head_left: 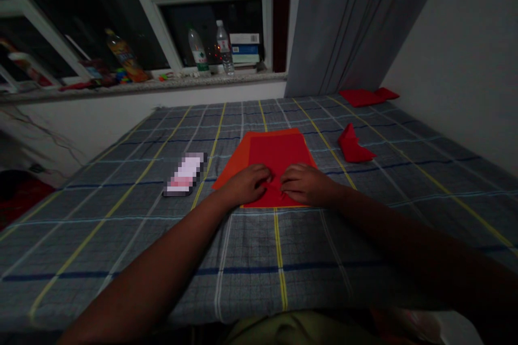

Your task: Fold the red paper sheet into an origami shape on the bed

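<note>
In the head view a stack of red paper (275, 151) lies on orange paper (235, 164). Over the near half of the stack, my left hand (250, 182) and my right hand (304, 184) face each other with fingers curled in. Between the fingertips is a small piece of folded red paper (274, 187), hard to tell apart from the red sheet beneath. Both hands seem to pinch its sides, the left at one edge and the right at the other. To the right stands a folded red paper shape (353, 145) with a raised point.
A phone (185, 174) with a blurred screen lies left of the paper on the checked cloth (141, 226). Red items (364, 97) rest at the far right corner by the grey curtain (335, 21). Bottles (224, 48) and books (245, 51) stand on the windowsill (243, 80).
</note>
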`<state>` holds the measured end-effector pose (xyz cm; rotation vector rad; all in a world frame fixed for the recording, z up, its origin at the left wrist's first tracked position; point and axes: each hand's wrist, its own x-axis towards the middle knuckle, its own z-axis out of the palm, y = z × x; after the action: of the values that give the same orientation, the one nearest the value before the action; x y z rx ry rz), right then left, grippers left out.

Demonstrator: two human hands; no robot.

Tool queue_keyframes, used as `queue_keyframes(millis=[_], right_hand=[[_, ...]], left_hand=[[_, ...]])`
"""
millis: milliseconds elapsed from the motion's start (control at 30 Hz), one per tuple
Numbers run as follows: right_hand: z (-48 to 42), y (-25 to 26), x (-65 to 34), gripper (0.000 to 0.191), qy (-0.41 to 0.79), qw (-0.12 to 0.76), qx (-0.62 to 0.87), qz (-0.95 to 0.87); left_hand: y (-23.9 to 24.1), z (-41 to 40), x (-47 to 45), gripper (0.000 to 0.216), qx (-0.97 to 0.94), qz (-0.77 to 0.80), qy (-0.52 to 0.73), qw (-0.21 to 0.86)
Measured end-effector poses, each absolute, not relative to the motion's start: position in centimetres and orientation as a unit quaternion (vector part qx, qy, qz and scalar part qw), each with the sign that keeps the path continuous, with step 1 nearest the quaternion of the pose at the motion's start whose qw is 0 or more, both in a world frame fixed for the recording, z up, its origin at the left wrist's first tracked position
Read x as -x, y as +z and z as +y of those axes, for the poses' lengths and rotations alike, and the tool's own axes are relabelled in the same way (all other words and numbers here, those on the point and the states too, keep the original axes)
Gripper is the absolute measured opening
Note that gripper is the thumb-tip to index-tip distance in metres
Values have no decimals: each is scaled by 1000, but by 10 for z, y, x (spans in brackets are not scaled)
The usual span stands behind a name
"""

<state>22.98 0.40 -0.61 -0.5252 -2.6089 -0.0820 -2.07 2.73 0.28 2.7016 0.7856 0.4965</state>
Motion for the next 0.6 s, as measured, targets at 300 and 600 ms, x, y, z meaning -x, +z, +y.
queue_keyframes(millis=[300, 600], right_hand=[[6, -9, -231, 19, -8, 249, 165, -954], [3, -10, -230, 15, -10, 244, 168, -955]], left_hand=[[12, 17, 23, 49, -947, 224, 147, 175], [3, 22, 25, 23, -944, 223, 141, 196]])
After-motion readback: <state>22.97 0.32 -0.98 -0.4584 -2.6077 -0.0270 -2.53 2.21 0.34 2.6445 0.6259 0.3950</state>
